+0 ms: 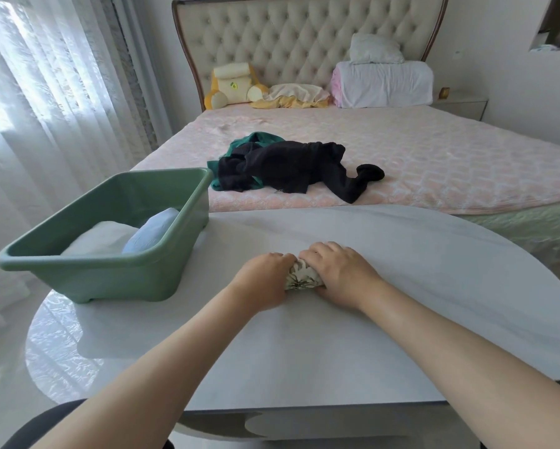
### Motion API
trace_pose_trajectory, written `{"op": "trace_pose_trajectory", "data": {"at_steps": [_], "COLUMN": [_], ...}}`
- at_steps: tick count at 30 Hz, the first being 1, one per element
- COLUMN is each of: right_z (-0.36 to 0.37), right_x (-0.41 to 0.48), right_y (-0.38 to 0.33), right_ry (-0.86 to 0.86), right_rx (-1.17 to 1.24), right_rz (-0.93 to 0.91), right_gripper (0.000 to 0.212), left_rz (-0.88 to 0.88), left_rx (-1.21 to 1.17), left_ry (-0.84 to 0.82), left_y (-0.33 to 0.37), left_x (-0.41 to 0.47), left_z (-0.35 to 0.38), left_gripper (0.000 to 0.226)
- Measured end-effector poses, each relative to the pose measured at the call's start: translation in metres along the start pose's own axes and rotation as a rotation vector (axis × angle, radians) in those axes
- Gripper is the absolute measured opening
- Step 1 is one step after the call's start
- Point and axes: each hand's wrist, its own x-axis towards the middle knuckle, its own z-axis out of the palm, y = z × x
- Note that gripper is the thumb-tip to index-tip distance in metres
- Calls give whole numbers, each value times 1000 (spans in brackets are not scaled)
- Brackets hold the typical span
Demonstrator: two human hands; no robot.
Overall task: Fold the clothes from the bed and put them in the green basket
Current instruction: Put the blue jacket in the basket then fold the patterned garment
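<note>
From the head camera, the left hand [265, 277] and right hand [338, 269] both curl their fingers around a small floral cloth bundle [302, 277], pressing it onto the white table [418, 286]. To the left on the table, the green basket [110, 283] holds a folded white cloth [99, 238] and a light-blue one [149, 231]. A black garment [291, 168] lies over a teal garment [256, 140] on the bed [450, 157] beyond.
</note>
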Motion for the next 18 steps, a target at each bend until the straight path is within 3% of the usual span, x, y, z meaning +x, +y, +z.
{"op": "trace_pose_trajectory", "data": {"at_steps": [4,8,13,18], "right_z": [-2,-9,-53,-93], "right_x": [7,15,65,145], "right_y": [-7,-10,-26,-64], "right_ry": [-30,89,295,394], "right_rx": [-57,-130,-135,-188], "right_rz": [-13,-26,-81,-115], "right_gripper": [62,59,55,55], "left_rz": [19,47,51,-53], "left_rx": [-20,-12,41,33], "left_ry": [9,53,251,359], "left_y": [-15,-29,-69,-130], "left_x": [-3,-6,-5,-10], "left_z": [1,-18,-71,-121], "left_gripper": [46,49,48,59]}}
